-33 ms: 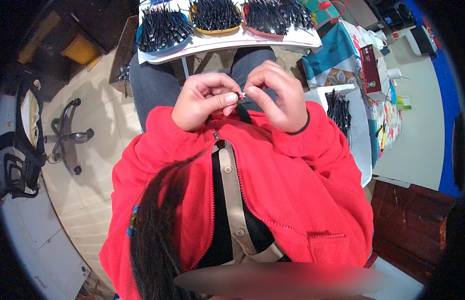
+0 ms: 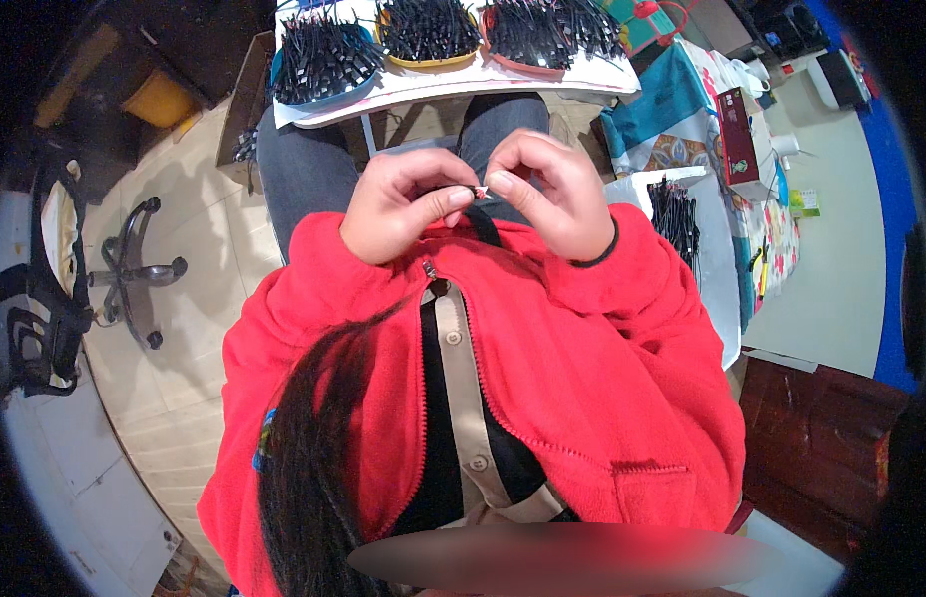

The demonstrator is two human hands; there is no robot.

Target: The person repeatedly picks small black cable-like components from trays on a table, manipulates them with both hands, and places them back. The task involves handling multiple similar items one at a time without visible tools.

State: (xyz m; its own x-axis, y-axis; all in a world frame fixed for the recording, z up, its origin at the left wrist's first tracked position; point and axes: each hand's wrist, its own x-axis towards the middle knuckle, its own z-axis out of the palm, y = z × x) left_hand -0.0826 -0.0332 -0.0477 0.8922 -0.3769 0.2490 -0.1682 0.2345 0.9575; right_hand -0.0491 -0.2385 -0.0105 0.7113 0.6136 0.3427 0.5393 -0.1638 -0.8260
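One small connector (image 2: 481, 191), white with a little red beside it, was located between the two hands, above the person's lap and in front of the open red jacket (image 2: 632, 348). The left hand (image 2: 401, 211) held its dark end narrowly, between thumb and bent forefinger, and the right hand (image 2: 562, 207) pinched at the white end with its thumb and forefinger. The fingertips of both were nearly touching; I could not tell how firmly each one gripped.

Beyond the knees stood a white desk (image 2: 408, 90), which carried three bowls full of black cables: a blue bowl (image 2: 341, 99) on the left, a yellow bowl (image 2: 438, 65) in the middle and a pinkish bowl (image 2: 527, 69) on the right. To the right of the person, more black cables (image 2: 672, 214) lay inside a white box (image 2: 720, 279).
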